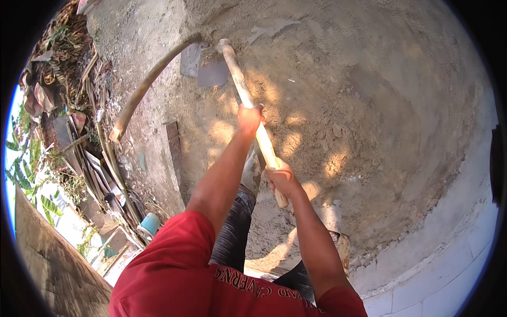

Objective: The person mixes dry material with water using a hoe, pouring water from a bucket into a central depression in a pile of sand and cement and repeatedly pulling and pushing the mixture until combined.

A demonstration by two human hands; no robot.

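Hoe (214, 66) in sand (369, 105), both hands gripping.
Left hand (249, 119) and right hand (281, 178) clench the smooth pale wooden handle (248, 100); flat grey blade (dusty) at 12 o'clock.

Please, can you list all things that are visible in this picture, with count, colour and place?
hoe: one, grey blade, pale wooden handle, blade on the sand at top centre
second tool: one, curved brown handle, left of the hoe
sand pile: one, grey-brown, centre and right
scrap wood and debris: a heap, brown, left edge
bucket: one, light blue, lower left
left hand: one, gripping the handle higher up
right hand: one, gripping the handle near its end
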